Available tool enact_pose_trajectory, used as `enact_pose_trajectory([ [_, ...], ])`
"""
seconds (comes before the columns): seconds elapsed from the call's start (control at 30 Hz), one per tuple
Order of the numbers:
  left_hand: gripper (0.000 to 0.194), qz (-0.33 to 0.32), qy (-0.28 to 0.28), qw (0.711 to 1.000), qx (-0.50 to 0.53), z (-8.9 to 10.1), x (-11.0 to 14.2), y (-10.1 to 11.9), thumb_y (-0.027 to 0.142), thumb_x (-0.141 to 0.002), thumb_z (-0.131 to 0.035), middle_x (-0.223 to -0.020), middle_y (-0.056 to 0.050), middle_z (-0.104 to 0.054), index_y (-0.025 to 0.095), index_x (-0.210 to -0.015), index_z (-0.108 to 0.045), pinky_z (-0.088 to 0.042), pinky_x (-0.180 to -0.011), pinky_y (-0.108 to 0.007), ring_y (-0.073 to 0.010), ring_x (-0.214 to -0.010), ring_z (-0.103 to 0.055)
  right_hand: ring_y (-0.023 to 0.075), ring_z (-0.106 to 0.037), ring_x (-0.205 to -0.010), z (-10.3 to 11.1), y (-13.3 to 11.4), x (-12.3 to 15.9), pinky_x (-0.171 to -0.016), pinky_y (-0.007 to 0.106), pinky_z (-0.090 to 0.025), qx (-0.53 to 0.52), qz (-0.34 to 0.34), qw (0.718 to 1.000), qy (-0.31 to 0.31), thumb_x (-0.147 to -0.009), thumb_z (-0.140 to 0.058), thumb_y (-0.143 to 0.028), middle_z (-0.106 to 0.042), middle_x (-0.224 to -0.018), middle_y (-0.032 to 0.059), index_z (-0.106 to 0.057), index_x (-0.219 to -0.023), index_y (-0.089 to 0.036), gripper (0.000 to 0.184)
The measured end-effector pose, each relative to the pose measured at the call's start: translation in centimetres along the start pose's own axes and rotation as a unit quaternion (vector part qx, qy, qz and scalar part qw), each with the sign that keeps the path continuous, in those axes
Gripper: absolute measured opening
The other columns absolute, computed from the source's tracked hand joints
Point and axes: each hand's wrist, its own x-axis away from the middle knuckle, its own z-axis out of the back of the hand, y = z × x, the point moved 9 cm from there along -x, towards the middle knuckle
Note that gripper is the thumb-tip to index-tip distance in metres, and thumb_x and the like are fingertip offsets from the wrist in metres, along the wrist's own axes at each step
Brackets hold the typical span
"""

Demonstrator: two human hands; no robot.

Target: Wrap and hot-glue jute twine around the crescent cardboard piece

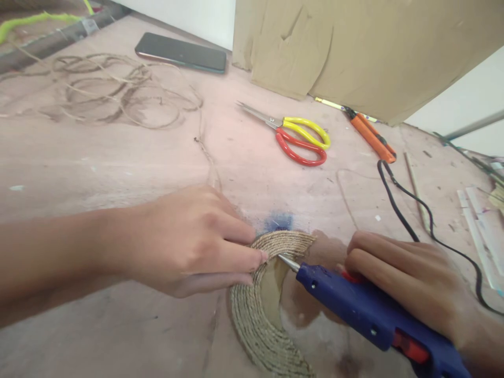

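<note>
My left hand (pixel 189 239) reaches in from the left, its fingers pressed together on the inner edge of a coiled jute rope ring (pixel 252 320) glued on a cardboard disc. My right hand (pixel 409 278) grips a blue hot glue gun (pixel 366 310). The gun's metal nozzle (pixel 289 262) touches the ring's inner edge, right beside my left fingertips. A loose strand of jute twine (pixel 207 152) runs from under my left hand back to a loose pile of twine (pixel 114 89) at the far left.
Red-and-yellow scissors (pixel 301 137), orange-handled pliers (pixel 372 135), a dark phone (pixel 181 52) and brown cardboard sheets (pixel 354 47) lie at the back. The glue gun's black cord (pixel 409 210) snakes off to the right, past wooden sticks (pixel 478 236).
</note>
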Motion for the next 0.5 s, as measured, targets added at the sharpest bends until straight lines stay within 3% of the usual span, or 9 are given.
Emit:
enact_pose_trajectory([
  [0.13,0.026,0.015,0.003,1.000,0.005,0.1,0.1,-0.2,0.028,-0.122,-0.059,-0.079,-0.004,-0.069,0.027,-0.106,-0.080,-0.049,-0.063,-0.036,-0.0215,-0.066,-0.065,0.0174,-0.058,-0.066,0.3,0.1,0.4,-0.058,0.033,-0.041,-0.012,-0.010,1.000,-0.007,-0.117,-0.052,-0.025,-0.059,-0.085,0.0002,-0.053,-0.104,-0.027,0.013],
  [0.3,0.030,0.014,-0.005,1.000,0.006,0.0,0.1,-0.3,0.029,-0.124,-0.055,-0.078,-0.004,-0.069,0.026,-0.106,-0.079,-0.046,-0.063,-0.037,-0.0211,-0.066,-0.063,0.0160,-0.061,-0.068,0.6,0.4,1.7,-0.059,0.031,-0.045,0.006,-0.022,0.999,-0.025,-0.113,-0.051,-0.011,-0.060,-0.090,0.0006,-0.055,-0.107,-0.026,0.016],
  [0.4,0.032,-0.004,0.002,1.000,0.000,0.0,0.0,-0.1,0.027,-0.124,-0.054,-0.077,-0.004,-0.068,0.023,-0.102,-0.077,-0.042,-0.062,-0.039,-0.0213,-0.064,-0.061,0.0165,-0.060,-0.068,0.7,0.5,2.3,-0.059,0.030,-0.045,0.002,-0.019,0.999,-0.030,-0.111,-0.048,-0.014,-0.059,-0.091,0.0010,-0.056,-0.113,-0.024,0.013],
  [0.5,0.031,-0.010,0.008,1.000,0.000,0.0,-0.1,-0.1,0.026,-0.123,-0.057,-0.077,-0.003,-0.067,0.023,-0.099,-0.076,-0.042,-0.062,-0.038,-0.0209,-0.064,-0.062,0.0155,-0.061,-0.065,0.9,0.3,2.4,-0.058,0.030,-0.043,0.007,-0.038,0.999,-0.038,-0.113,-0.047,-0.016,-0.058,-0.086,-0.0007,-0.052,-0.105,-0.027,0.015],
])
